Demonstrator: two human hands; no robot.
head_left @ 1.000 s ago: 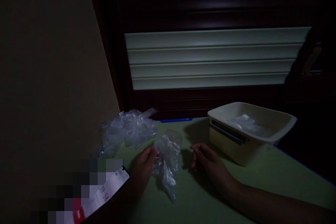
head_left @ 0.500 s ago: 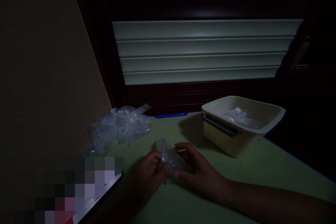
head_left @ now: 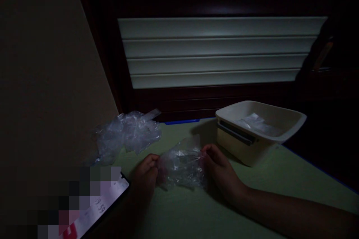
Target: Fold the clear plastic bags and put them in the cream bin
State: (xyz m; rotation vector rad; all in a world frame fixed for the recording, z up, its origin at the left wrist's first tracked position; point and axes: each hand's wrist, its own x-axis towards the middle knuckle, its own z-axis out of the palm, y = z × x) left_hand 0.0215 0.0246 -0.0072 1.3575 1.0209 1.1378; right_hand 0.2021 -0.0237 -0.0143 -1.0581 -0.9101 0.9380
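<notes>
A crinkled clear plastic bag (head_left: pixel 182 164) is stretched between my two hands, low over the green tabletop. My left hand (head_left: pixel 146 173) pinches its left edge. On the other side my right hand (head_left: pixel 220 170) grips the right edge, with fingers closed on the film. Behind my left hand lies a heap of crumpled clear plastic bags (head_left: pixel 130 130). To the right stands a cream bin (head_left: pixel 238 147) with a dark handle, and some clear plastic (head_left: pixel 256 123) rests inside it.
A lit phone (head_left: pixel 103 201), partly pixelated, is at the lower left beside my left forearm. The green table (head_left: pixel 179 216) meets a wall (head_left: pixel 50 67) on the left. Dark wood with pale slats (head_left: pixel 215 48) rises behind it.
My hands have moved apart, and the bunched plastic between them is now spread out wide. More of the phone's screen shows. The heap and the bin have stayed in place.
</notes>
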